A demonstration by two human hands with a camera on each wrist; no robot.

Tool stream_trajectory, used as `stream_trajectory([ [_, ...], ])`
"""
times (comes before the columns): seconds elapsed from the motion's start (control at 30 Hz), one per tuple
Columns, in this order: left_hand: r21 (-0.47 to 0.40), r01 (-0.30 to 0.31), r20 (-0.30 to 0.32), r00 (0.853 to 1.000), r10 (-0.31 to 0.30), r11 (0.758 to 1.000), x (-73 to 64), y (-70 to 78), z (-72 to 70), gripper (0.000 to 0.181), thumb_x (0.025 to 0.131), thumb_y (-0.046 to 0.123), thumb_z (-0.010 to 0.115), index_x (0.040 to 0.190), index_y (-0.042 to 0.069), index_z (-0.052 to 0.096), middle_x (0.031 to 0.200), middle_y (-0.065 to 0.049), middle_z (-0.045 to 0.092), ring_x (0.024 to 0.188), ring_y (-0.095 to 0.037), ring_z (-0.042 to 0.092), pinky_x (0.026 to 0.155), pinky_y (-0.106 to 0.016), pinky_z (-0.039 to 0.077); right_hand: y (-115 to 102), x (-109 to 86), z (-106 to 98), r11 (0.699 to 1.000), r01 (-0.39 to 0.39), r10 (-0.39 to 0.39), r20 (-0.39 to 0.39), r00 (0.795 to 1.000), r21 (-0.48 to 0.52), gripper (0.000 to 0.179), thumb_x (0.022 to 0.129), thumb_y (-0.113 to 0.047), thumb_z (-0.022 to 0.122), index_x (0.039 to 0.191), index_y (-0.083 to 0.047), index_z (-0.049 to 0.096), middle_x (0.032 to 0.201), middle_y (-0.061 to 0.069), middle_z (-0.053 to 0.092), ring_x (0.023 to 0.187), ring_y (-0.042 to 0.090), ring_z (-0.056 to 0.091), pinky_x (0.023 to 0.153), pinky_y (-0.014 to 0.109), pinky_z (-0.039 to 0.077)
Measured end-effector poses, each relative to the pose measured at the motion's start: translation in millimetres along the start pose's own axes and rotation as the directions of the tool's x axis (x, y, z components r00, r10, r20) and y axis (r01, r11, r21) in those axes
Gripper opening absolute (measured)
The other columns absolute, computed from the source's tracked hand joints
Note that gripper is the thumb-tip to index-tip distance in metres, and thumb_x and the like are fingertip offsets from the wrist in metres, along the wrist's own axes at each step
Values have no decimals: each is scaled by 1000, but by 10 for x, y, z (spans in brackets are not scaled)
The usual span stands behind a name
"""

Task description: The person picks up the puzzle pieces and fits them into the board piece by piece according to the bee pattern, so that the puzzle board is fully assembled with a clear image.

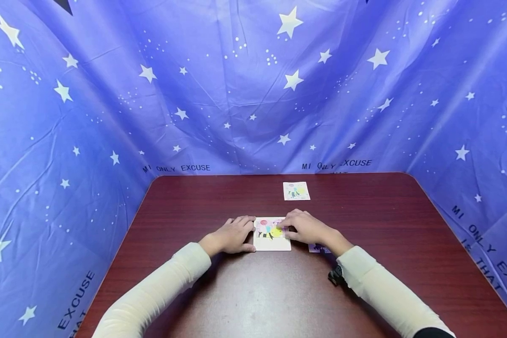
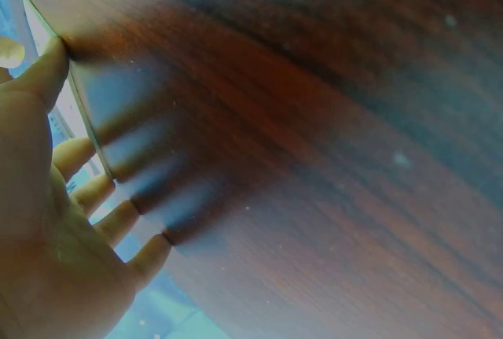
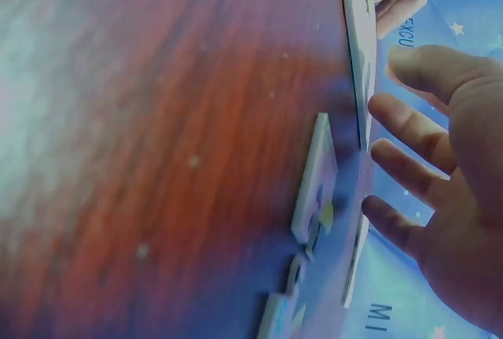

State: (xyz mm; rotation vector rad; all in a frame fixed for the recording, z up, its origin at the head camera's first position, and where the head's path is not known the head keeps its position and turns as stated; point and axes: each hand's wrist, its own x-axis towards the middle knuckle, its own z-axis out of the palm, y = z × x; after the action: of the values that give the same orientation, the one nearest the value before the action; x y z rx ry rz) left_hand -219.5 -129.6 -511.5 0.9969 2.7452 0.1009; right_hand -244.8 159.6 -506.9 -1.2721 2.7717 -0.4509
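Observation:
A white puzzle board (image 1: 272, 245) with a bee picture lies flat on the table in the middle of the head view. At its left edge rests my left hand (image 1: 235, 235), thumb by the near corner and fingers spread along the side. My right hand (image 1: 307, 228) reaches over the board's right side, its fingertips on the yellow part of the bee (image 1: 276, 232). In the right wrist view its fingers look straight and relaxed beside the board (image 3: 358, 48). A purple puzzle piece (image 1: 317, 248) lies partly hidden under my right wrist.
A picture card (image 1: 296, 191) with a similar bee lies farther back on the dark red table (image 1: 194, 202). Loose flat pieces (image 3: 316, 186) lie on the table in the right wrist view. Blue star-patterned cloth (image 1: 236, 94) surrounds the table's back and sides.

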Motion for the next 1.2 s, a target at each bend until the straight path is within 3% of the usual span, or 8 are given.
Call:
stream_trajectory([
  [0.53,-7,13,14,1000,-13,1000,8,-13,11,64,93,60,63,137,15,54,164,-8,34,152,-32,33,114,-55,37,144,-279,-111,998,-44,48,-77,996,49,29,91,-19,72,120,-16,76,107,-4,74,109,23,63,95,51,48],
  [1.2,-5,12,14,1000,-12,1000,0,-10,3,65,93,60,63,137,14,53,164,-8,33,152,-32,32,114,-56,37,267,-686,-84,996,-72,77,-108,991,49,32,86,-18,77,118,-16,76,108,-5,75,109,24,62,92,51,48],
])
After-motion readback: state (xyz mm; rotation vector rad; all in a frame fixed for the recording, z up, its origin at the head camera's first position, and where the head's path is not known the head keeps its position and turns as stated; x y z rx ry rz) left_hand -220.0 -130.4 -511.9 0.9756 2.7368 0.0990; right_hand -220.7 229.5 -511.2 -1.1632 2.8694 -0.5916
